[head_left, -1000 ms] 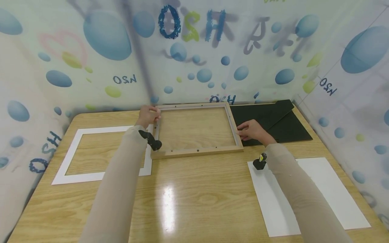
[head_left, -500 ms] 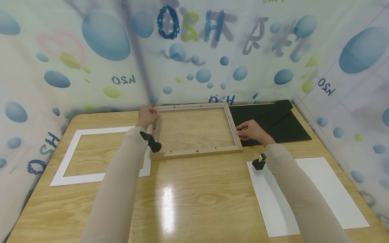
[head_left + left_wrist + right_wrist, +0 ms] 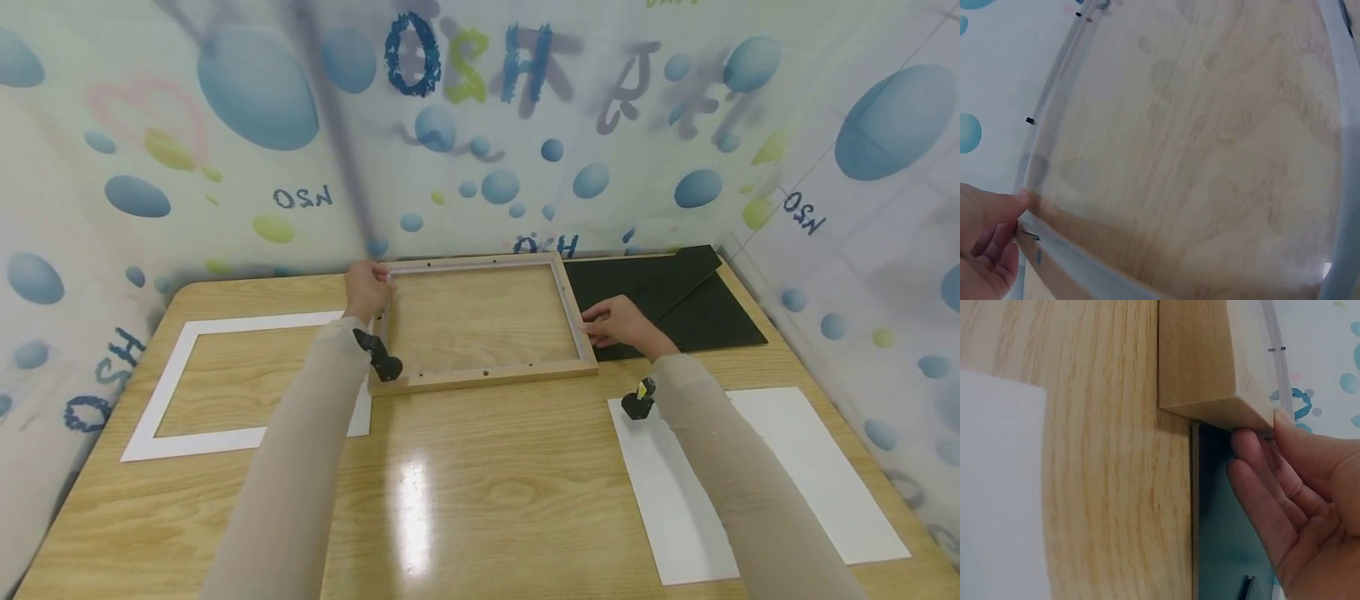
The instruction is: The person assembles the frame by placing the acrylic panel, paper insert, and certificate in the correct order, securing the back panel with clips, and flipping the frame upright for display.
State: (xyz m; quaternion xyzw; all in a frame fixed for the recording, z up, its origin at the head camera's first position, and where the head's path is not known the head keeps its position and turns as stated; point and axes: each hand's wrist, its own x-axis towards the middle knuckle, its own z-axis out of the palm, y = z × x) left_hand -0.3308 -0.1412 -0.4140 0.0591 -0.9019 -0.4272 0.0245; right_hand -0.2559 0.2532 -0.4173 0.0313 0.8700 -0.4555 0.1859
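A wooden picture frame (image 3: 450, 381) with a clear pane lies back side up against the wall at the back of the table. My left hand (image 3: 366, 290) pinches its far left corner; in the left wrist view the thumb lies over the rail. On the right rail, my right hand (image 3: 618, 323) holds the frame between thumb and fingers. The right wrist view shows the thumb at the rail's upper edge and fingertips at its lower edge. Under and beside that hand lies a black backing board (image 3: 637, 287) with a folded stand leg.
A white mat with a cut-out window (image 3: 202, 442) lies on the left, partly under my left sleeve. At the front right is a white sheet (image 3: 667, 500), crossed by my right forearm. A patterned curtain (image 3: 450, 183) rises behind the wooden table (image 3: 487, 517).
My left wrist and forearm have shifted slightly right, closer over the frame's left rail. Both hands keep their hold, and the frame stays in place.
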